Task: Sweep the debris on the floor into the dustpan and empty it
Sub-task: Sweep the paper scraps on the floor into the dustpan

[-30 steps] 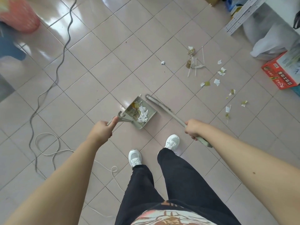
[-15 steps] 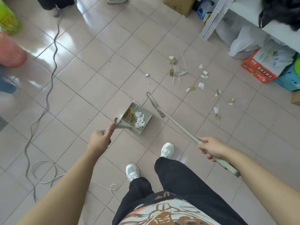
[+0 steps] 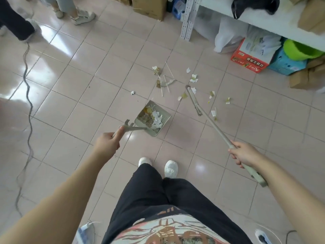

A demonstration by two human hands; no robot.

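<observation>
A grey-green dustpan (image 3: 163, 120) sits on the tiled floor, holding white and yellow paper scraps. My left hand (image 3: 107, 144) grips its long handle. My right hand (image 3: 245, 154) grips the handle of a matching broom (image 3: 193, 101), whose head rests among loose debris (image 3: 193, 78) to the right of the dustpan. More scraps and thin sticks (image 3: 162, 80) lie beyond the pan, and a small paper ball (image 3: 132, 92) lies to its far left.
A grey cable (image 3: 29, 103) snakes down the left side. A red box (image 3: 250, 58), a blue box (image 3: 285, 65) and a white bag (image 3: 226, 39) sit under a shelf at the right. Other people's feet (image 3: 82, 16) stand at the far left. My shoes (image 3: 171, 169) are behind the dustpan.
The broom has swung right, away from the dustpan, and its head now lies among the scattered scraps. My right hand moved right. The dustpan stays put.
</observation>
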